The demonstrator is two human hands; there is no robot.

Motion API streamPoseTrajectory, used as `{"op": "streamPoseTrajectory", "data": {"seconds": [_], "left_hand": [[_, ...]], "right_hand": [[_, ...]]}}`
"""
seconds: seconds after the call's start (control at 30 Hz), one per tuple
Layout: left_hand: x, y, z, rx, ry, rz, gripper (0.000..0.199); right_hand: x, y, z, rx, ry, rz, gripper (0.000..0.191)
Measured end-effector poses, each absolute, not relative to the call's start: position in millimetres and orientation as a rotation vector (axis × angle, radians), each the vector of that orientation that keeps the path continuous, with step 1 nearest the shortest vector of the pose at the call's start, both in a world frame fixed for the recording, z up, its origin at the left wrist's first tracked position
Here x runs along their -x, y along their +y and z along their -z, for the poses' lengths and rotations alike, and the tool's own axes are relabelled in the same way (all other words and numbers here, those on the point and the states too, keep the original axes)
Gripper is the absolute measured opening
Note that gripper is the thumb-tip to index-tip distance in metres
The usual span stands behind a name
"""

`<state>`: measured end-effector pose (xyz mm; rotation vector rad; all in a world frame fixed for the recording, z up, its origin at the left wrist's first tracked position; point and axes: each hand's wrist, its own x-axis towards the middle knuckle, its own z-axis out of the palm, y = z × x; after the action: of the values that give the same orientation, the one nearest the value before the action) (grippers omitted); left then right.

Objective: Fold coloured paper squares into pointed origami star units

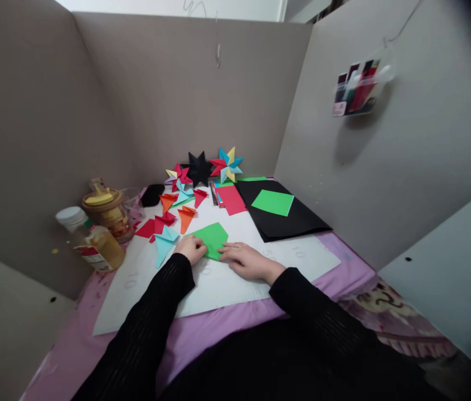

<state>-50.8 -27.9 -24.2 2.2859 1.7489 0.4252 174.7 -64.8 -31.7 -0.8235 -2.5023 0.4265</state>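
Note:
A sheet of green paper (pixel 214 236), folded along its near edge, lies on the white board in front of me. My left hand (pixel 192 249) has its fingers curled and pinched at the paper's near left edge. At the near right corner, my right hand (pixel 246 260) rests with fingers stretched out over the paper, a ring on one finger. Just left of my left hand is a light blue folded paper piece (pixel 165 243). Beyond it are an orange folded piece (pixel 186 218) and a red folded piece (pixel 164 223).
A black folder (pixel 302 225) bearing a green paper square (pixel 272 202) lies at right. Red paper sheets (pixel 232 200) lie beside it. Paper stars, including a black star (pixel 199 168), lean at the back. A bottle (pixel 97 245) and a lidded jar (pixel 110 214) stand left.

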Motion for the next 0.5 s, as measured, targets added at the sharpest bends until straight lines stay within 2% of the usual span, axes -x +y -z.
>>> {"op": "streamPoseTrajectory", "data": {"seconds": [0.13,0.5], "left_hand": [[48.0,-28.9,24.4,-2.282,1.800,-0.377,0.024],[39.9,-29.6,24.4,-2.266,1.924,-0.294,0.028]], "right_hand": [[-173.4,-65.2,31.2,0.838,-2.505,-0.413,0.052],[-172.6,-62.6,35.3,0.808,-2.534,-0.381,0.038]]}}
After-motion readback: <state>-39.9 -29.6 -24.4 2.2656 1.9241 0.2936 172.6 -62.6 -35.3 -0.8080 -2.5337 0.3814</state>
